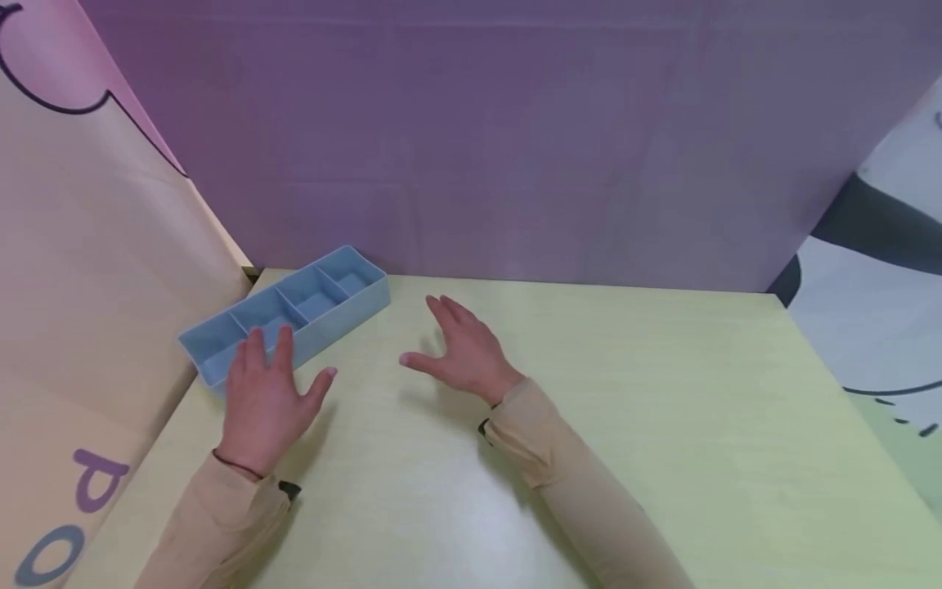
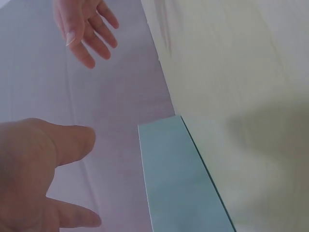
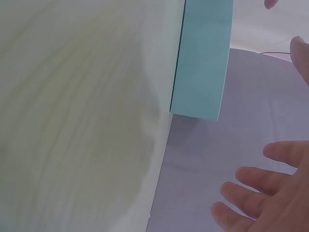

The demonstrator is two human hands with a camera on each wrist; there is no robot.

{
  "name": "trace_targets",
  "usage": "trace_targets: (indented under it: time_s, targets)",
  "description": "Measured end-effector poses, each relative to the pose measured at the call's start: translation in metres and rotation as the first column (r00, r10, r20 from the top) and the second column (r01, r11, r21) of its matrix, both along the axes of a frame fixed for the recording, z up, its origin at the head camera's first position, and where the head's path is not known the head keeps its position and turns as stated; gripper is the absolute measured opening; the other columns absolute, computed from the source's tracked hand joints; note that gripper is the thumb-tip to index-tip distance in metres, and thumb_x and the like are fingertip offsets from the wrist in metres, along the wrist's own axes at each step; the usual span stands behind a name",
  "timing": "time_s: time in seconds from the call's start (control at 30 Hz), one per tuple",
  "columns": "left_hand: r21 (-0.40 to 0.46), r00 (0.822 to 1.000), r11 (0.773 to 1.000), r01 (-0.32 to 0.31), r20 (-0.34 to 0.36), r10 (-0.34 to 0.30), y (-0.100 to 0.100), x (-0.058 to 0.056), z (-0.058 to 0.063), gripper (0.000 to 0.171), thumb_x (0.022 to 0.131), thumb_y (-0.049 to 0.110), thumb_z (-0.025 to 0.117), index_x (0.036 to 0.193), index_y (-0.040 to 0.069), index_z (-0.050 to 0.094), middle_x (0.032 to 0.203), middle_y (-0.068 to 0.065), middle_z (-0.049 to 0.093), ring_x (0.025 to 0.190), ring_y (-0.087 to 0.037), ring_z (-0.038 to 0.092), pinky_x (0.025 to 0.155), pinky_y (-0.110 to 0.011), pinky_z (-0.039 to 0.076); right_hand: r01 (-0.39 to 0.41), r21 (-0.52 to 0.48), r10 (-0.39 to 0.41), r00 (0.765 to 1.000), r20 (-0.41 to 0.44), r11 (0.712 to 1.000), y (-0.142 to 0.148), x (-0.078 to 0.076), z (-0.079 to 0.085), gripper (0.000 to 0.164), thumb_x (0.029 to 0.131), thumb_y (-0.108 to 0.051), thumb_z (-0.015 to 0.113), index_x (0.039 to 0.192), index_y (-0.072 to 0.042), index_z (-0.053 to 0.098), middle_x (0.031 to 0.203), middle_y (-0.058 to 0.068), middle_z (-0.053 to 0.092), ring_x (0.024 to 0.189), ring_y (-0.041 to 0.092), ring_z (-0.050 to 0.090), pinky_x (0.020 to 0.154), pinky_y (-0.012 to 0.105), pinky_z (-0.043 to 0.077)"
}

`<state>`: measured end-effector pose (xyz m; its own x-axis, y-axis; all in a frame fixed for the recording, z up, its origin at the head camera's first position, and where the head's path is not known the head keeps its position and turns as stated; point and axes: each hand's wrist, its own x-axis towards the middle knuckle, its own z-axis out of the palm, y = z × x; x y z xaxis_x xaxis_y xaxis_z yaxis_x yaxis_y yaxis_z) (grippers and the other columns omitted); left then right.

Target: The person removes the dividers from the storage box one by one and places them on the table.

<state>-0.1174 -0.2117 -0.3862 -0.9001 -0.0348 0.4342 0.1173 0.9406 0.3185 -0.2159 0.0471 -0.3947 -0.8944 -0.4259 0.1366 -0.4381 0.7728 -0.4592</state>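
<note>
A blue tray split into several compartments lies at an angle in the back left corner of the table. My left hand hovers at its near end, fingers spread and overlapping the tray's front wall in the head view. To the right of the tray, my right hand is held above the table with thumb apart and fingers extended. Neither hand holds anything. In the left wrist view the tray's outer wall shows beyond the left thumb. The right wrist view also has the tray wall, above the right fingers.
The pale yellow table meets a purple panel at the back. A printed light panel stands along the left edge, close to the tray's left end. Another printed panel is on the right.
</note>
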Motion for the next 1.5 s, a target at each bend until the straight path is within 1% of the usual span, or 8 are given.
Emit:
trace_targets:
  time_s: [0.3,0.57,0.7,0.87,1.13,1.3,1.4,1.5]
  targets:
    - [-0.001,0.998,0.998,-0.059,0.008,0.059,-0.014,0.004,0.006,0.078,0.082,0.036,0.070,0.131,-0.017,0.040,0.128,-0.048,0.034,0.117,-0.066,0.030,0.095,-0.071,0.026,-0.031,-0.024,0.032,0.999,0.032,0.999,-0.008,-0.001,-0.001,0.098,0.077,-0.075,0.053,0.153,-0.021,0.021,0.155,0.006,0.025,0.140,0.023,0.027,0.108,0.045,0.030]
    - [0.009,0.995,0.995,-0.098,-0.009,0.098,-0.018,0.004,0.005,0.074,0.080,0.033,0.071,0.120,-0.023,0.043,0.115,-0.049,0.042,0.108,-0.064,0.037,0.093,-0.069,0.028,-0.036,-0.074,0.040,0.998,0.053,0.997,-0.015,-0.009,-0.002,0.098,0.076,-0.077,0.052,0.153,-0.023,0.022,0.154,0.003,0.028,0.141,0.020,0.026,0.108,0.043,0.031]
    - [0.025,0.992,0.992,-0.125,-0.016,0.126,-0.024,0.006,0.006,0.074,0.080,0.031,0.071,0.119,-0.026,0.042,0.112,-0.049,0.042,0.103,-0.064,0.040,0.089,-0.069,0.030,-0.045,-0.097,0.052,0.996,0.068,0.994,-0.021,-0.012,-0.003,0.099,0.076,-0.078,0.051,0.153,-0.022,0.022,0.154,0.002,0.028,0.141,0.019,0.025,0.109,0.042,0.029]
    - [0.046,0.991,0.990,-0.135,-0.003,0.135,-0.029,0.007,0.009,0.074,0.082,0.031,0.069,0.118,-0.028,0.040,0.111,-0.050,0.042,0.102,-0.062,0.039,0.091,-0.067,0.029,-0.034,-0.107,0.042,0.996,0.074,0.994,-0.026,-0.015,-0.002,0.098,0.076,-0.076,0.053,0.152,-0.021,0.024,0.154,0.001,0.030,0.141,0.018,0.026,0.110,0.040,0.029]
    - [0.105,0.979,0.974,-0.201,0.059,0.196,-0.035,0.005,0.009,0.076,0.083,0.032,0.067,0.120,-0.027,0.036,0.114,-0.052,0.037,0.101,-0.067,0.037,0.087,-0.070,0.029,-0.005,-0.170,0.031,0.988,0.151,0.985,-0.031,-0.023,0.000,0.098,0.076,-0.075,0.056,0.151,-0.020,0.026,0.153,-0.001,0.031,0.139,0.016,0.028,0.111,0.037,0.028]
    - [0.120,0.974,0.968,-0.222,0.078,0.213,-0.040,0.002,0.004,0.073,0.084,0.033,0.067,0.113,-0.027,0.036,0.104,-0.049,0.040,0.088,-0.065,0.043,0.075,-0.069,0.035,0.019,-0.191,0.016,0.984,0.176,0.981,-0.036,-0.029,-0.002,0.097,0.076,-0.073,0.057,0.151,-0.018,0.028,0.152,0.000,0.033,0.138,0.018,0.031,0.110,0.038,0.029]
    - [0.135,0.967,0.962,-0.236,0.126,0.219,-0.044,0.000,0.002,0.076,0.086,0.036,0.064,0.114,-0.026,0.033,0.103,-0.047,0.040,0.081,-0.063,0.045,0.068,-0.067,0.037,0.035,-0.211,0.005,0.983,0.185,0.977,-0.039,-0.032,-0.005,0.094,0.078,-0.071,0.058,0.150,-0.018,0.030,0.151,0.001,0.035,0.138,0.020,0.032,0.110,0.039,0.029]
    - [0.160,0.957,0.954,-0.255,0.185,0.225,-0.048,-0.001,0.002,0.083,0.088,0.041,0.061,0.122,-0.027,0.027,0.108,-0.049,0.038,0.081,-0.063,0.046,0.068,-0.067,0.038,0.055,-0.266,0.004,0.976,0.217,0.962,-0.040,-0.034,-0.006,0.091,0.079,-0.068,0.059,0.149,-0.016,0.031,0.150,0.003,0.037,0.136,0.021,0.036,0.109,0.039,0.031]
